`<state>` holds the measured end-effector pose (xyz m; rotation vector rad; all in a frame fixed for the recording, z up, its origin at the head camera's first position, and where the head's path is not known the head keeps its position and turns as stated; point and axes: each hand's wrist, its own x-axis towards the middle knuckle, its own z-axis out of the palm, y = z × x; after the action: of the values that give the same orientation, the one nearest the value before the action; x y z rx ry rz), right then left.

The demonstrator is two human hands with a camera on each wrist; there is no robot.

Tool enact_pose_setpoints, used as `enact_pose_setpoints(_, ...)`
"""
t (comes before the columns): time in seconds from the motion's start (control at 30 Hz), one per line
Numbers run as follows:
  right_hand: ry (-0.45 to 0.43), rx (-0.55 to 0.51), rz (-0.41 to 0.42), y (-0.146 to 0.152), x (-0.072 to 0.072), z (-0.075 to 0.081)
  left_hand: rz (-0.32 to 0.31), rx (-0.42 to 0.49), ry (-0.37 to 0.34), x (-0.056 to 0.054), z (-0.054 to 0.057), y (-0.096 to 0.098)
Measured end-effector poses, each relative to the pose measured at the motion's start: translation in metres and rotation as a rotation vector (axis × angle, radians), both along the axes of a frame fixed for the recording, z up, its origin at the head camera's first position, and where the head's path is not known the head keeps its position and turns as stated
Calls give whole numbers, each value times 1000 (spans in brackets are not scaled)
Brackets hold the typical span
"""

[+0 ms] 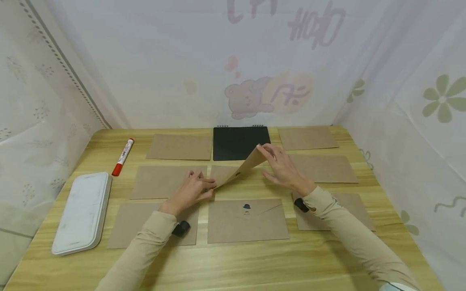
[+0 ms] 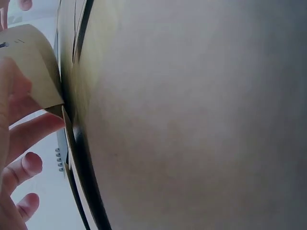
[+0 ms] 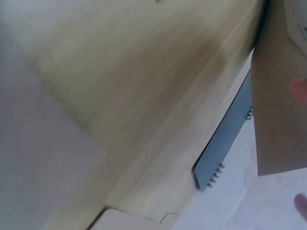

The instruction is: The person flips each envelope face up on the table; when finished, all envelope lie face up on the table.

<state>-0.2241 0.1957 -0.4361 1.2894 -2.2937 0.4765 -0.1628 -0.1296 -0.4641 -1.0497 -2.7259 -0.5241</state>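
Note:
A kraft-paper envelope (image 1: 251, 161) is held tilted over the middle of the table, its right side raised and its left side low. My left hand (image 1: 189, 190) pinches its lower left edge between thumb and fingers, as the left wrist view shows too. Up at the raised right corner, my right hand (image 1: 284, 167) grips the paper with thumb and fingertips. Part of a small dark print shows on the envelope's face. Directly in front lies another envelope (image 1: 247, 228), flap side up, printed with a bowler hat.
Several more brown envelopes (image 1: 178, 147) lie in rows on the wooden table (image 1: 233, 266). A black spiral-bound pad (image 1: 233, 141) is at the back. On the left are a red-and-white marker (image 1: 123, 157) and a white case (image 1: 81, 212). Patterned cloth (image 1: 164, 60) hangs around the table.

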Motion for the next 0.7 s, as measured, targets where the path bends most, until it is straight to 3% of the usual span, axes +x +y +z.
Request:
enact_pose_setpoints(0.3,-45,-9,-62,1,-2,-2,50,19,25,4,4,4)
enact_pose_setpoints(0.47,-54,-65,-88,4,-3,0,117,122,59,2,8,10)
enact_pose_setpoints(0.7,-46,-155,-136,9,-2,3,238,264,88,-1,23,22)
